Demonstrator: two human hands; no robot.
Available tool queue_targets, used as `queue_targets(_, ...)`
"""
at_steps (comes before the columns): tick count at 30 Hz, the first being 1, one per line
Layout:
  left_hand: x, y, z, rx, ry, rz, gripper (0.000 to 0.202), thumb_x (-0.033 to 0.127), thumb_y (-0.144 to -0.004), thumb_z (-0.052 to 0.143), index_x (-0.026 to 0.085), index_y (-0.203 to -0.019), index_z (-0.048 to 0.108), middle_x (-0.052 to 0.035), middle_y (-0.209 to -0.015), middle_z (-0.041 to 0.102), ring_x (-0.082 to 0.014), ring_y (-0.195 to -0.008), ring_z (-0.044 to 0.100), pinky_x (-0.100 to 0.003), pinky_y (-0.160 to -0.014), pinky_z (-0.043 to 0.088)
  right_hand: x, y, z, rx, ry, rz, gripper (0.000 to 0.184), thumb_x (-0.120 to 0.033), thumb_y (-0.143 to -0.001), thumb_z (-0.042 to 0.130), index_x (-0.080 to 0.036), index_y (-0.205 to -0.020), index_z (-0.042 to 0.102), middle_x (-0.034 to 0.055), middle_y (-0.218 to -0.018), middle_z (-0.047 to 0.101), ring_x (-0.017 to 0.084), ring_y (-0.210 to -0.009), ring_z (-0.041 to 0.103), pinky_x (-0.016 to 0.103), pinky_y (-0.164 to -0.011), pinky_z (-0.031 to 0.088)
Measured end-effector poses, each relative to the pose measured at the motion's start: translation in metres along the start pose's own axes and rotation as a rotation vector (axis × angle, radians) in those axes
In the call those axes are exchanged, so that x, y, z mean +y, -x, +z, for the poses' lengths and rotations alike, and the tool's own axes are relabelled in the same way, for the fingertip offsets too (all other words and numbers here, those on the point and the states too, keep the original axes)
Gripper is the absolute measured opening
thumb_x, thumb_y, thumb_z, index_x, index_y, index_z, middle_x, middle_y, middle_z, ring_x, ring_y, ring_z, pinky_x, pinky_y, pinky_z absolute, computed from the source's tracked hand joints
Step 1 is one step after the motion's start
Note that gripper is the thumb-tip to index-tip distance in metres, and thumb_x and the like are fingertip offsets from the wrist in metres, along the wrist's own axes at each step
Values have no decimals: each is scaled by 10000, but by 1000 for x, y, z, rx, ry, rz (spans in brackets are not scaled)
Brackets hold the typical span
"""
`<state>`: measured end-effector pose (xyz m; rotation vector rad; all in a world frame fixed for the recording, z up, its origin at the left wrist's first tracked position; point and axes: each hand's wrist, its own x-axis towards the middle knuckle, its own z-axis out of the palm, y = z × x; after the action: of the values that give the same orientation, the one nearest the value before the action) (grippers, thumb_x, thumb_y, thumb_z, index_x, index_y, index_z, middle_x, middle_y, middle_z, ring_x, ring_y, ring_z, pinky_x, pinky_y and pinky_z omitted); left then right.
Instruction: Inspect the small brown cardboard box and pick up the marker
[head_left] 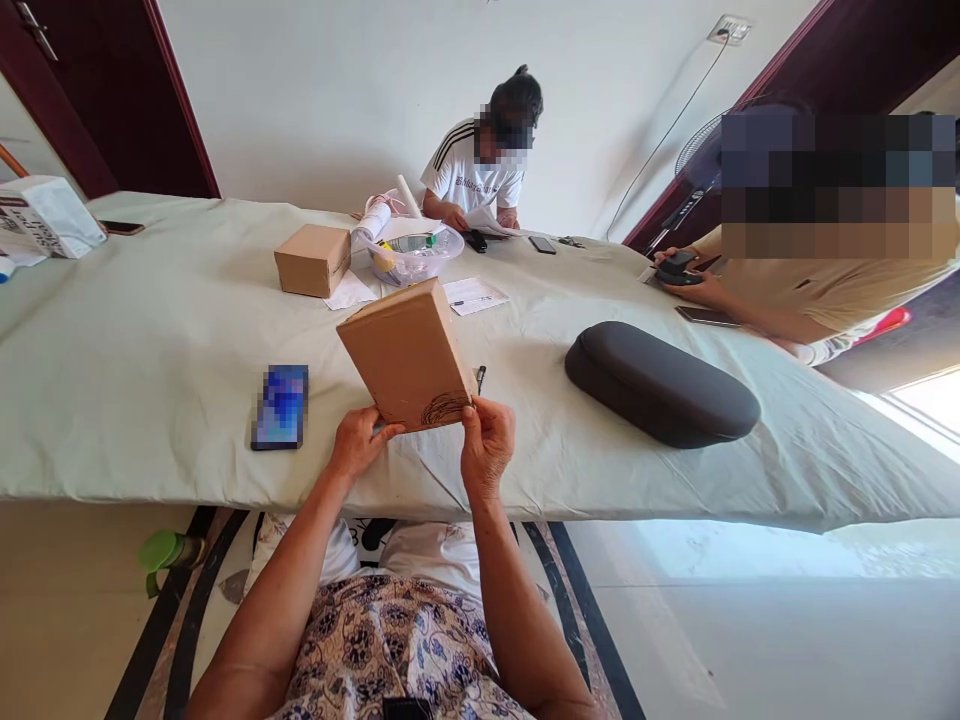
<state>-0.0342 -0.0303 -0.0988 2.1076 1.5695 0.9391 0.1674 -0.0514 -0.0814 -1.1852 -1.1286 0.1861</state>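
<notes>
A brown cardboard box (pixel 409 355) is held tilted up over the near part of the table, with dark scribbled lines on its lower right corner. My left hand (pixel 360 440) grips its lower left corner, thumb along the bottom edge. At the lower right corner, my right hand (pixel 486 440) pinches the box between thumb and fingers. Behind the box's right side, a black pen (pixel 481 378) lies partly hidden. To the left of my left hand rests a phone (pixel 280 408) with a blue screen.
A pale cloth covers the table (pixel 172 300). A dark elongated case (pixel 660 385) lies to the right. Farther back are another cardboard box (pixel 312 262), a clear plastic basin (pixel 420 265) and a paper with a pen (pixel 474 296). Two people sit across and at the right.
</notes>
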Motion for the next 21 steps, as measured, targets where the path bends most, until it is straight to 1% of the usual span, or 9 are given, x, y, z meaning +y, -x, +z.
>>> queue_targets(3, 3, -1, 0, -30, -5, 72, 187, 328, -949, 632, 227, -913, 786, -81, -986, 790, -265, -1028, 710, -396, -933, 527, -14, -11, 1, -15, 77, -86, 251, -450, -930, 630, -229, -972, 740, 49, -931, 619, 193, -871, 598, 345, -751, 540)
queue_targets(6, 4, -1, 2, -16, -12, 97, 171, 315, -919, 661, 235, -873, 804, -95, -975, 784, -283, -1033, 695, -419, -924, 526, -19, -20, 6, -37, 134, -168, 239, -429, -942, 621, -231, -960, 754, 49, -922, 622, 189, -864, 609, 346, -755, 550)
queue_targets(9, 5, 2, 3, 37, -5, 93, 219, 323, -938, 620, 225, -842, 790, -91, -917, 773, -262, -943, 692, -394, -863, 522, -17, -26, 9, -38, 173, -204, 230, -411, -948, 618, -230, -966, 759, 47, -913, 626, 186, -859, 620, 352, -775, 556)
queue_targets(12, 6, 6, 4, 117, 17, 73, 334, 361, -966, 558, 217, -710, 717, -62, -757, 719, -207, -767, 655, -335, -758, 495, -15, -34, 7, -30, 177, -213, 211, -400, -941, 627, -238, -961, 762, 42, -909, 612, 191, -860, 614, 365, -788, 557)
queue_targets(14, 7, 9, 4, 198, 38, 51, 408, 398, -981, 512, 217, -638, 639, -41, -679, 662, -174, -676, 607, -302, -696, 468, -14, -41, 4, -57, 177, -235, 188, -379, -936, 633, -246, -954, 764, 39, -906, 605, 192, -857, 609, 371, -795, 558)
queue_targets(15, 7, 10, 3, 252, 49, 35, 430, 415, -990, 485, 218, -626, 603, -36, -665, 638, -165, -657, 589, -293, -683, 458, -14, -44, 2, -90, 179, -252, 176, -364, -933, 634, -248, -951, 766, 38, -908, 605, 190, -856, 609, 371, -795, 559)
queue_targets(17, 6, 13, 1, 388, 64, -8, 435, 438, -1002, 431, 222, -646, 557, -39, -680, 609, -166, -677, 579, -296, -704, 459, -14, -48, 0, -191, 176, -289, 159, -337, -928, 636, -252, -946, 769, 42, -924, 613, 188, -865, 616, 365, -787, 564)
queue_targets(19, 3, 14, -1, 550, 69, -69, 390, 459, -1004, 404, 223, -735, 560, -57, -747, 605, -190, -753, 592, -330, -771, 473, -14, -49, -1, -281, 163, -304, 155, -320, -929, 629, -253, -950, 768, 48, -951, 620, 187, -886, 624, 356, -772, 570)
queue_targets(21, -1, 13, -4, 699, 68, -133, 343, 490, -993, 420, 206, -885, 580, -90, -857, 614, -226, -859, 601, -387, -853, 478, -14, -46, 0, -308, 144, -288, 158, -317, -933, 618, -254, -961, 760, 51, -975, 621, 185, -902, 626, 342, -741, 576)
